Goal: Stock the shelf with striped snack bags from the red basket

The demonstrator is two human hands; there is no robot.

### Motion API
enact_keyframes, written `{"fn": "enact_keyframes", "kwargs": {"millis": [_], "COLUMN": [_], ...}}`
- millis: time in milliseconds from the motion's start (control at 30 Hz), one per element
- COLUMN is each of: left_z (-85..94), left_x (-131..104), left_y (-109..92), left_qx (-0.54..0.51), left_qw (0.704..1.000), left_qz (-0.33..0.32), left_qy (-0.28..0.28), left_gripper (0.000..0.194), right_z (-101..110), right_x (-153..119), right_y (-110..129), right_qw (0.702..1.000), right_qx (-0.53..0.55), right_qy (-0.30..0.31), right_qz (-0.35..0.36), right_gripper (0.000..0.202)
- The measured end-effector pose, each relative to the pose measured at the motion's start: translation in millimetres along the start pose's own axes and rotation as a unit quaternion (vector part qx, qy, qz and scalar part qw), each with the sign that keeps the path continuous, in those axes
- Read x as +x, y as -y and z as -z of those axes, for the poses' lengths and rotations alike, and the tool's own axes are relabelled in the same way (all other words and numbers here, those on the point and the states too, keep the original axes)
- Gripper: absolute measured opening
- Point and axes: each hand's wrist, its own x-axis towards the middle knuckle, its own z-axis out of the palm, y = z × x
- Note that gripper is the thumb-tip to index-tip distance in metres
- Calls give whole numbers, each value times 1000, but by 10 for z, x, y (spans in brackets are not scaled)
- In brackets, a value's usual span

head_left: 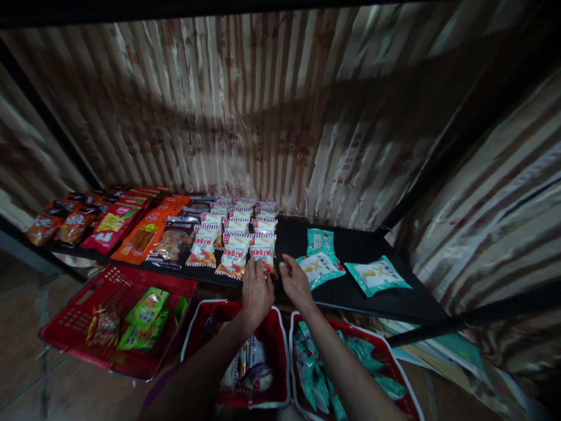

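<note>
My left hand [258, 292] rests its outstretched fingers on the lower edge of a white snack bag [262, 248] with red print, at the front right of several rows of such bags. Close beside it on the right, my right hand [295, 282] is held over the shelf with loosely bent fingers and nothing visible in them. A teal and white snack bag [319, 266] lies just right of that hand, overlapping a smaller-looking teal bag [321, 238] behind it. Another teal bag [377, 275] lies apart, farther right.
The black shelf [289, 234] also bears dark bags [173, 242], orange bags [146, 231], red bags [116, 219] and brown packs [74, 225] at left. Below stand red baskets [79, 304], [280, 362], [405, 374] holding snacks. A black post [421, 169] rises at right.
</note>
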Motion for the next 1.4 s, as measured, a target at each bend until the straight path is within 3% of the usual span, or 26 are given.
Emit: {"fn": "enact_keyframes", "kwargs": {"millis": [233, 500, 733, 833, 1067, 1233, 1400], "left_z": [-9, -118, -241, -260, -224, -216, -204], "left_x": [89, 214, 134, 90, 38, 1, 6], "left_y": [-37, -91, 7, 58, 116, 139, 129], "left_qx": [35, 16, 12, 18, -3, -18, -9], "left_qw": [997, 999, 1000, 998, 998, 998, 999], "left_qz": [47, 34, -12, -49, -48, -57, -51], "left_qy": [59, 29, -18, -31, -31, -12, -9], "left_gripper": [55, 46, 41, 38, 45, 56, 55], "right_z": [-202, -324, -366, -385, -404, -374, -430], "right_x": [198, 155, 70, 69, 68, 270, 585], "right_y": [-70, -201, -231, -245, -281, -195, -127], "right_qw": [997, 992, 987, 986, 987, 984, 981], "right_qx": [27, 114, 159, 163, 158, 159, 164], "right_qy": [47, 47, 31, 28, 17, -5, -3], "right_qz": [-55, -26, 11, 10, -32, -85, -100], "right_gripper": [45, 39, 40, 41, 50, 66, 74]}}
